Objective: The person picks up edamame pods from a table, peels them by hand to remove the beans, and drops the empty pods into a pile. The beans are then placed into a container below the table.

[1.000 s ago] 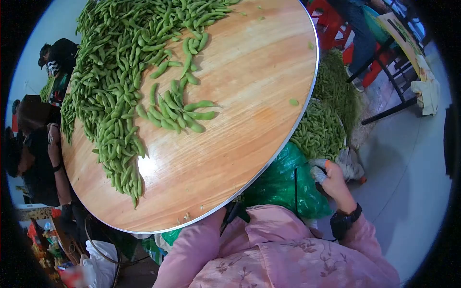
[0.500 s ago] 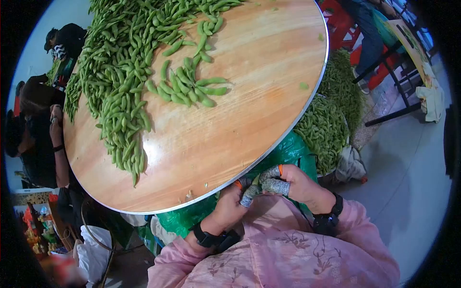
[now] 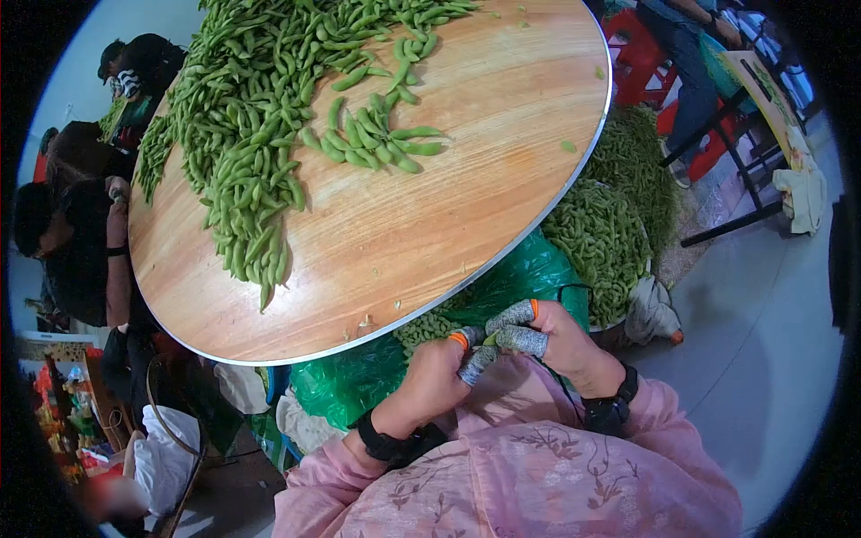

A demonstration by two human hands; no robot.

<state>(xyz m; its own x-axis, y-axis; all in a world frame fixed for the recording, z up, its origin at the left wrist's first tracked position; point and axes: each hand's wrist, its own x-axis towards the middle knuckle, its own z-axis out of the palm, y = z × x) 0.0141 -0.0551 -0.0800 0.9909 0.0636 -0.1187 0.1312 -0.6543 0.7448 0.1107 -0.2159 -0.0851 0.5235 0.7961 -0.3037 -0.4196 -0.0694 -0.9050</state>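
Observation:
My left hand (image 3: 432, 375) and my right hand (image 3: 558, 342) meet just below the table's near rim, grey finger covers with orange edges on their fingertips. Pinched between them is a green edamame pod (image 3: 490, 340), mostly hidden by the fingers. Behind the hands, a green plastic bag (image 3: 531, 273) hangs under the rim, and small green pieces (image 3: 425, 332) lie in its opening, too small to tell as pods or beans. On the round wooden table (image 3: 430, 233) a large heap of edamame pods (image 3: 251, 134) spreads, with a small loose cluster (image 3: 381, 142) to its right.
Right of the table stand a container of more pods (image 3: 599, 238) and a heap of greenery (image 3: 632, 161). A grey cloth (image 3: 653, 309) lies beside them. People in dark clothes (image 3: 85, 260) sit at the left. A black-legged table (image 3: 753, 143) and red chair (image 3: 639, 58) are upper right.
The view has shifted, so the table sits higher and more of the bag's opening shows. Both hands remain together, their fingers slightly moved around the pod.

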